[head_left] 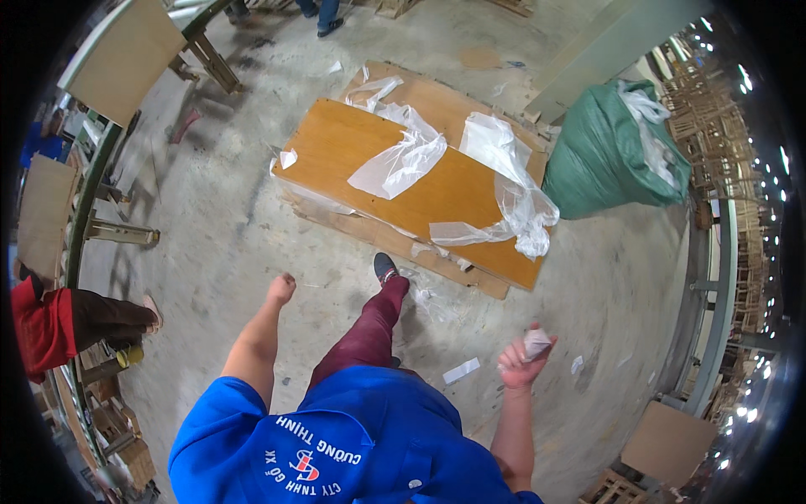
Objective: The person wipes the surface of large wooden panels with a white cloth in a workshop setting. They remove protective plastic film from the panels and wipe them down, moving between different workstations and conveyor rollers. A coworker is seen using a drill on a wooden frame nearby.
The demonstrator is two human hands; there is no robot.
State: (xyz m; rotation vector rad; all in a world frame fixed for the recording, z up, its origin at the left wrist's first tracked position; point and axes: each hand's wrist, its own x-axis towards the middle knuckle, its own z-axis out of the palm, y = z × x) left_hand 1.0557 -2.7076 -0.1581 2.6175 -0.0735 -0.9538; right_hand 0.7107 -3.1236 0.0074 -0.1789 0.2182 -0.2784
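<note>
My left hand (283,288) hangs ahead of my body with its fingers curled, and nothing shows in it. Out to the right, my right hand (520,361) is closed around a small whitish wad (537,342); its material is too small to tell. Beyond both hands, a large orange-brown wooden panel (336,147) lies low over cardboard (403,248). Crumpled translucent plastic wrap (411,155) is draped across the panel, with another bunch (529,223) at its right end. Neither hand touches the panel.
A bulging green sack (592,151) with white plastic inside stands beside the panel, near a pillar (613,50). A white strip (461,370) and scraps lie on the concrete floor. At left, a person in red (46,328) stands by a line of rails (80,227) with boards.
</note>
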